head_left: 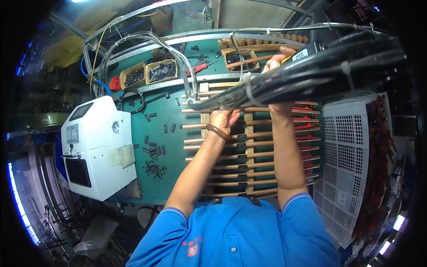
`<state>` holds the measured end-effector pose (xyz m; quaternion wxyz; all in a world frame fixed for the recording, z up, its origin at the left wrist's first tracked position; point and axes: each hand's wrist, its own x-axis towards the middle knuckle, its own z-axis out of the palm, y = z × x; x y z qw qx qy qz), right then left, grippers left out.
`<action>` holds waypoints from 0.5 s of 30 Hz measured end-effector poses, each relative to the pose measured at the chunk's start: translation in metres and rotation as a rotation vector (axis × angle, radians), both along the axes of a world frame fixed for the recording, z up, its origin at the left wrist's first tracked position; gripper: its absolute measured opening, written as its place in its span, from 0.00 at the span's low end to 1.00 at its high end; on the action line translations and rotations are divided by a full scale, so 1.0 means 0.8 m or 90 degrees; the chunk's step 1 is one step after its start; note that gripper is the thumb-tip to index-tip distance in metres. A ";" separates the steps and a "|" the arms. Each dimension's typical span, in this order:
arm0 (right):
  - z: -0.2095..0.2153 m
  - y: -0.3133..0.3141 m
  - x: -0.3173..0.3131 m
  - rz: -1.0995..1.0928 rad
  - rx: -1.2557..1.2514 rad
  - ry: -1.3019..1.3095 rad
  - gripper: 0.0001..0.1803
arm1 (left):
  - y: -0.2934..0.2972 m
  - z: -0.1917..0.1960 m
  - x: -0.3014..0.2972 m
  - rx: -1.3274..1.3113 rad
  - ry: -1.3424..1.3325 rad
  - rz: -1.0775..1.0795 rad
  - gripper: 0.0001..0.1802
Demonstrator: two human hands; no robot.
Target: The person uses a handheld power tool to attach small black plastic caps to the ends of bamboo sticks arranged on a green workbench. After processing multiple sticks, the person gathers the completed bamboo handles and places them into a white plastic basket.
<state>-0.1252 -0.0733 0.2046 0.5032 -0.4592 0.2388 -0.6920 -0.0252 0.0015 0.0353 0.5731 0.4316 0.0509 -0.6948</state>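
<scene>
My left hand (221, 121), with a brown bangle at the wrist, reaches to the far copper-coloured rods (258, 122). Its fingers are bent around one rod, and the cable bundle partly covers their tips. My right hand (276, 58) grips a black and yellow power tool (300, 55) with a white label. The tool's lower end is hidden behind the thick dark cable bundle (302, 75) crossing in front. The rods lie side by side across wooden strips (249, 156). Several carry small black blocks (241, 144) near the middle and red parts at their right ends.
A white machine (100, 149) stands at left. Loose black blocks (153, 149) and a pile of screws (155, 169) lie beside it. Cardboard boxes (161, 71) of black parts and a red-handled screwdriver (198, 69) sit farther back. A white perforated crate (344, 155) stands at right.
</scene>
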 end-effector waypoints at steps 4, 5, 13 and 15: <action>0.000 0.008 0.004 0.001 0.014 -0.018 0.21 | -0.010 0.004 -0.013 0.000 0.037 0.025 0.06; -0.001 0.007 0.005 0.006 0.010 -0.029 0.21 | -0.011 0.006 -0.013 -0.001 0.068 0.029 0.06; 0.008 0.016 0.016 0.083 0.068 -0.148 0.18 | -0.007 -0.015 -0.005 -0.097 0.249 0.040 0.05; 0.003 0.012 0.020 0.035 0.014 -0.063 0.18 | -0.006 -0.018 -0.005 -0.120 0.301 0.065 0.06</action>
